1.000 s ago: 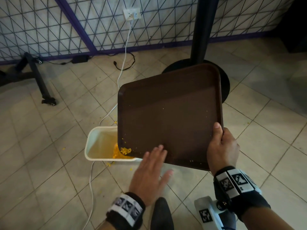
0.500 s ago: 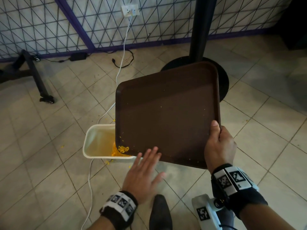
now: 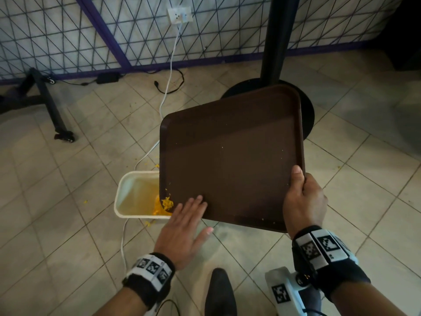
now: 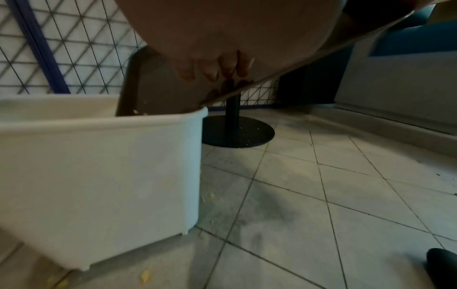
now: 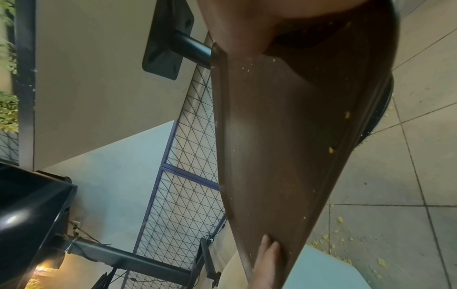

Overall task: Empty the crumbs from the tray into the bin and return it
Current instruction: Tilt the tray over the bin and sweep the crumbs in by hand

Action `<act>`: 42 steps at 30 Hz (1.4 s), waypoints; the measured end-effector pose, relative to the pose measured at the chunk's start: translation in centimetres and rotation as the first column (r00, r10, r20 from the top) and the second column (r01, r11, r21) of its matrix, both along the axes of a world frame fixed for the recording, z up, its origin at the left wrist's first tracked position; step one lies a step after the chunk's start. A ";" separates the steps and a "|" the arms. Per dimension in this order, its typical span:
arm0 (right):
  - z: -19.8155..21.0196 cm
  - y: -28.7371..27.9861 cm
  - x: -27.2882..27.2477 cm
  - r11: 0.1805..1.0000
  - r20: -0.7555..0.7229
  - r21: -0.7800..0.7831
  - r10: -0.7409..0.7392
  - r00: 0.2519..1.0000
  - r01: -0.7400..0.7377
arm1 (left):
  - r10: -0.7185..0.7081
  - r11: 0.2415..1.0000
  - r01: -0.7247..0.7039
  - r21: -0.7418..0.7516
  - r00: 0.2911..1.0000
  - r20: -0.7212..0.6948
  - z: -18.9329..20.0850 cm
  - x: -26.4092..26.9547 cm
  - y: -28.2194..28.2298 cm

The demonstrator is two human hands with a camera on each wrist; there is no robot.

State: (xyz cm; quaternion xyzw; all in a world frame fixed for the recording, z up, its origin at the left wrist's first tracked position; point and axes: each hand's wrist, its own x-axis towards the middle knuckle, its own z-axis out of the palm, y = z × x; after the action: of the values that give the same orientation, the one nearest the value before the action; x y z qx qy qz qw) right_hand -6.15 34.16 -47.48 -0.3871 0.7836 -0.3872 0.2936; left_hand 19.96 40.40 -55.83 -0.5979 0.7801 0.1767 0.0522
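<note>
A dark brown tray (image 3: pixel 230 156) is held tilted, its lower left corner over a white bin (image 3: pixel 127 195) on the floor. My right hand (image 3: pixel 300 197) grips the tray's near right corner, thumb on top. My left hand (image 3: pixel 184 222) is flat, its straight fingertips touching the tray surface near a clump of yellow crumbs (image 3: pixel 167 202) at the low corner. Yellow crumbs lie inside the bin. In the left wrist view the fingers (image 4: pixel 222 64) press the tray (image 4: pixel 153 88) above the bin (image 4: pixel 99 172). The right wrist view shows the tray (image 5: pixel 284 136) with a few specks on it.
A black table pedestal (image 3: pixel 275 42) with a round base (image 3: pixel 307 115) stands behind the tray. A white cable (image 3: pixel 168 71) runs from a wall socket past the bin. A black wheeled stand (image 3: pixel 54 110) is at left. Stray crumbs dot the floor tiles around the bin. My dark shoe (image 3: pixel 219 293) is below.
My left hand slid leftwards and down along the tray toward the low corner, pushing the crumbs. The tray and right hand stayed nearly as they were.
</note>
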 end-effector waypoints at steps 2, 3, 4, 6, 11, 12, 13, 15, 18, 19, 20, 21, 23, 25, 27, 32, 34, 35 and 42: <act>0.0 0.0 -0.2 1.000 -0.005 0.002 -0.010 1.000 0.010 | 0.016 0.999 -0.017 0.033 1.000 0.018 -1.0 -0.4 0.4; 0.0 0.0 -0.3 1.000 -0.004 -0.003 -0.017 1.000 0.017 | 0.046 0.998 -0.048 0.044 0.998 0.031 -1.6 0.2 0.4; -0.1 0.0 -0.4 1.000 -0.004 -0.008 -0.022 1.000 0.022 | 0.080 0.995 -0.083 0.055 0.996 0.048 -2.1 1.2 0.4; -0.1 0.0 -0.5 1.000 -0.008 -0.016 -0.021 1.000 0.020 | 0.115 0.990 -0.123 0.069 0.987 0.111 -3.0 3.7 0.2; 0.1 0.0 -0.3 0.999 -0.015 -0.039 0.006 1.000 -0.007 | 0.110 0.988 -0.133 0.077 0.961 0.254 -3.4 8.4 -1.3; 0.2 0.0 -0.4 0.999 -0.018 -0.042 0.010 1.000 -0.011 | 0.111 0.988 -0.134 0.072 0.960 0.258 -3.0 8.9 -1.7; 0.3 -0.1 -0.4 0.999 -0.019 -0.042 0.014 1.000 -0.015 | 0.104 0.990 -0.123 0.061 0.962 0.254 -2.6 9.3 -2.1; 0.5 -0.1 -0.5 0.999 -0.017 -0.046 0.018 1.000 -0.019 | 0.087 0.996 -0.092 0.013 0.973 0.215 -1.5 9.6 -3.2; 0.7 0.0 -0.4 0.997 -0.019 -0.067 0.022 1.000 -0.023 | 0.151 0.987 -0.142 -0.071 0.980 0.127 -0.4 8.9 -5.8; 0.7 0.1 -0.3 0.997 -0.024 -0.071 0.024 0.999 -0.025 | 0.183 0.982 -0.176 -0.075 0.977 0.110 -0.3 8.6 -6.8; 0.7 0.1 -0.2 0.997 -0.031 -0.071 0.024 0.999 -0.026 | 0.213 0.976 -0.207 -0.061 0.971 0.108 -0.4 8.3 -7.7; 0.6 0.2 -0.2 0.997 -0.036 -0.069 0.024 0.999 -0.026 | 0.239 0.971 -0.236 -0.035 0.964 0.118 -0.6 7.8 -8.4; 0.6 0.1 -0.2 0.998 -0.037 -0.063 0.024 0.999 -0.026 | 0.271 0.961 -0.276 0.014 0.952 0.144 -1.1 6.9 -8.7; 0.6 0.1 -0.2 0.998 -0.030 -0.056 0.025 0.999 -0.026 | 0.281 0.957 -0.289 0.033 0.947 0.153 -1.8 6.3 -7.7; 0.6 0.1 -0.2 0.998 -0.022 -0.051 0.029 0.999 -0.030 | 0.275 0.958 -0.283 0.039 0.950 0.151 -2.5 6.2 -6.2; 0.7 0.2 -0.2 0.997 -0.026 -0.065 0.050 0.998 -0.052 | 0.152 0.978 -0.172 0.115 0.975 0.163 -3.3 7.2 -3.1; 0.7 0.2 -0.1 0.996 -0.032 -0.066 0.059 0.998 -0.061 | 0.079 0.989 -0.098 0.108 0.982 0.173 -2.6 7.4 -2.6; 0.8 0.2 0.1 0.996 -0.031 -0.063 0.062 0.998 -0.064 | 0.072 0.991 -0.090 0.099 0.982 0.175 -2.0 7.6 -2.7; 0.8 0.2 0.8 0.993 -0.048 -0.078 0.083 0.995 -0.087 | 0.356 0.933 -0.354 -0.067 0.934 0.021 0.0 8.2 -6.3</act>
State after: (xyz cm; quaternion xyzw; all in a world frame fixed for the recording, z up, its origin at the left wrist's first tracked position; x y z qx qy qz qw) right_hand -5.38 34.33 -46.68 -0.4403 0.7566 -0.3968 0.2763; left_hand 28.12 34.08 -55.87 -0.7331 0.6634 0.1490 0.0135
